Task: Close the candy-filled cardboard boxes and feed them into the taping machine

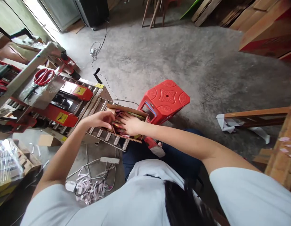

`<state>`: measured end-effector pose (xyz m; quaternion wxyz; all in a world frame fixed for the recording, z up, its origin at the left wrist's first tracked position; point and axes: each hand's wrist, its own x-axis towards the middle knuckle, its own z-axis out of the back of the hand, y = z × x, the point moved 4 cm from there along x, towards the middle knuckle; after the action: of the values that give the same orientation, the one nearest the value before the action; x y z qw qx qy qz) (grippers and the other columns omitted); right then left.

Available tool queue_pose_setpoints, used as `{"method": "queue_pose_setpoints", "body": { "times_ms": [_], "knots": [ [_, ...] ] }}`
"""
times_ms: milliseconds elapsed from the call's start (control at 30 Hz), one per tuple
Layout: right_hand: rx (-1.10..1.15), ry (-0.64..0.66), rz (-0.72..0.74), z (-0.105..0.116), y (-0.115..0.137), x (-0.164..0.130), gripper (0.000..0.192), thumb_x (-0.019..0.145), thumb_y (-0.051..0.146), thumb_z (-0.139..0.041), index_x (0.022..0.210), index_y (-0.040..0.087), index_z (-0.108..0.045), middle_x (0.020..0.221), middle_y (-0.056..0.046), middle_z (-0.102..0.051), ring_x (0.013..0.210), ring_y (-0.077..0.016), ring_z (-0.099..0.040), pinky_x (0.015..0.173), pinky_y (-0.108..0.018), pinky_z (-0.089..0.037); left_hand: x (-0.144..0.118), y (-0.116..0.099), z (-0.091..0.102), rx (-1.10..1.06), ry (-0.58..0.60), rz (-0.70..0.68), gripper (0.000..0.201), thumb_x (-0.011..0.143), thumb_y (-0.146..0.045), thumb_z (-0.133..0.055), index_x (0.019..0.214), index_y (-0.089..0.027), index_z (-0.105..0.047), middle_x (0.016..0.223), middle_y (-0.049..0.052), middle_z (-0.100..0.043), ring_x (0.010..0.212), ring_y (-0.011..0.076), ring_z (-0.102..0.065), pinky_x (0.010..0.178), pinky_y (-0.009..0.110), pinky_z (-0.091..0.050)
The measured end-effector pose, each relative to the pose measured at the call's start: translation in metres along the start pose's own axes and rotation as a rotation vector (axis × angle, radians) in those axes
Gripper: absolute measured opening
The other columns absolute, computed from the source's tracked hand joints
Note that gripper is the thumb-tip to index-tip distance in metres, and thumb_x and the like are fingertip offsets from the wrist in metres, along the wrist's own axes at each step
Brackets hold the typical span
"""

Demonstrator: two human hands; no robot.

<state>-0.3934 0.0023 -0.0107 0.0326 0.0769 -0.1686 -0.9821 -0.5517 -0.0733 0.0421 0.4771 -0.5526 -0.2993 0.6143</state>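
Observation:
A small open cardboard box (133,138) sits at the end of a roller conveyor (107,137). Colourful packets (137,116) fill it; their kind is not clear. My right hand (131,125) lies flat on the packets with its fingers spread, pressing into the box. At the box's left end is my left hand (105,119), its fingers curved and its thumb held apart from them. Its fingertips reach the box's end flap, and I cannot see anything held in them.
A carton sealing machine (65,103) stands left, with red-handled scissors (43,77) on top. Beyond the box is a red plastic stool (167,97). A power strip (109,160), cables and tape scraps (90,188) lie on the floor. Flattened cartons (265,28) lean at far right.

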Motion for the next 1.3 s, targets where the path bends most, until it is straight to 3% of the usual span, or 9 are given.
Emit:
{"method": "queue_pose_setpoints", "body": {
  "times_ms": [200, 433, 567, 667, 767, 833, 1000, 1133, 1300],
  "knots": [
    [0.168, -0.021, 0.141, 0.026, 0.001, 0.007, 0.042, 0.085, 0.035, -0.066, 0.124, 0.02, -0.068, 0.141, -0.014, -0.056, 0.132, -0.0328, -0.05, 0.113, -0.049, -0.04, 0.021, 0.003, -0.002, 0.172, -0.076, 0.049, 0.057, 0.031, -0.041, -0.093, 0.077, -0.023, -0.067, 0.062, -0.002, -0.062, 0.057, 0.0185, -0.062, 0.049, 0.024, -0.044],
    [0.44, -0.541, 0.021, 0.085, -0.005, -0.073, 0.027, 0.092, 0.014, -0.051, 0.111, 0.016, -0.071, 0.128, -0.012, -0.064, 0.125, -0.0235, -0.056, 0.109, -0.045, -0.045, 0.006, -0.007, -0.012, 0.244, 0.081, 0.186, 0.07, 0.033, -0.022, -0.093, 0.099, -0.02, -0.069, 0.092, 0.006, -0.07, 0.081, 0.023, -0.064, 0.068, 0.026, -0.048],
    [0.684, -0.648, 0.057, 0.063, -0.007, -0.09, 0.036, 0.099, 0.028, -0.045, 0.133, 0.022, -0.058, 0.138, -0.008, -0.06, 0.136, -0.0205, -0.048, 0.116, -0.046, -0.038, 0.008, -0.015, -0.019, 0.123, 0.17, 0.217, 0.062, 0.043, -0.013, -0.088, 0.102, -0.021, -0.07, 0.089, 0.006, -0.071, 0.078, 0.0222, -0.064, 0.066, 0.026, -0.048],
    [0.721, -0.43, 0.095, 0.029, -0.001, -0.054, 0.05, 0.102, 0.035, -0.04, 0.15, 0.023, -0.038, 0.153, -0.008, -0.046, 0.146, -0.021, -0.035, 0.125, -0.052, -0.013, 0.011, -0.014, -0.017, 0.073, 0.179, 0.239, 0.054, 0.046, -0.01, -0.086, 0.096, -0.02, -0.071, 0.077, 0.003, -0.07, 0.066, 0.0191, -0.061, 0.059, 0.025, -0.046],
    [0.702, -0.178, 0.101, 0.007, 0.001, -0.021, 0.056, 0.102, 0.039, -0.039, 0.155, 0.023, -0.029, 0.16, -0.008, -0.031, 0.151, -0.022, -0.022, 0.125, -0.052, 0.001, 0.014, -0.008, -0.011, 0.023, 0.044, 0.233, 0.041, 0.05, -0.011, -0.085, 0.088, -0.018, -0.071, 0.072, 0.003, -0.068, 0.064, 0.0205, -0.063, 0.057, 0.026, -0.046],
    [0.809, -0.142, 0.092, 0.003, -0.006, -0.016, 0.058, 0.104, 0.042, -0.033, 0.157, 0.022, -0.022, 0.162, -0.008, -0.027, 0.152, -0.0206, -0.019, 0.126, -0.048, -0.006, 0.016, -0.004, -0.01, 0.034, -0.054, 0.193, 0.033, 0.055, -0.015, -0.084, 0.085, -0.017, -0.07, 0.069, 0.004, -0.067, 0.065, 0.0218, -0.064, 0.058, 0.027, -0.045],
    [1.154, -0.393, 0.082, 0.011, -0.021, -0.038, 0.056, 0.105, 0.036, -0.018, 0.157, 0.015, -0.016, 0.157, -0.014, -0.037, 0.143, -0.0175, -0.039, 0.114, -0.038, -0.039, 0.019, -0.002, -0.02, 0.541, -0.339, 0.026, 0.038, 0.061, -0.034, -0.084, 0.092, -0.022, -0.065, 0.071, 0.001, -0.065, 0.07, 0.0213, -0.062, 0.068, 0.028, -0.043],
    [0.763, -0.649, 0.013, 0.034, -0.011, -0.054, 0.041, 0.1, 0.029, -0.043, 0.139, 0.02, -0.05, 0.145, -0.01, -0.054, 0.139, -0.021, -0.044, 0.12, -0.044, -0.031, 0.01, -0.007, -0.038, 0.89, -0.608, 0.049, 0.061, 0.068, -0.046, -0.08, 0.116, -0.017, -0.057, 0.117, 0.018, -0.062, 0.115, 0.0363, -0.057, 0.103, 0.048, -0.038],
    [0.428, -0.706, -0.297, 0.048, -0.003, -0.069, 0.067, 0.082, 0.038, -0.073, 0.14, 0.014, -0.049, 0.141, -0.02, -0.053, 0.137, -0.0356, -0.042, 0.118, -0.059, -0.026, -0.001, 0.005, -0.05, 0.974, -0.876, 0.148, 0.093, 0.073, -0.054, -0.076, 0.145, -0.013, -0.032, 0.156, 0.027, -0.028, 0.146, 0.0408, -0.024, 0.118, 0.058, -0.014]
  ]
}}
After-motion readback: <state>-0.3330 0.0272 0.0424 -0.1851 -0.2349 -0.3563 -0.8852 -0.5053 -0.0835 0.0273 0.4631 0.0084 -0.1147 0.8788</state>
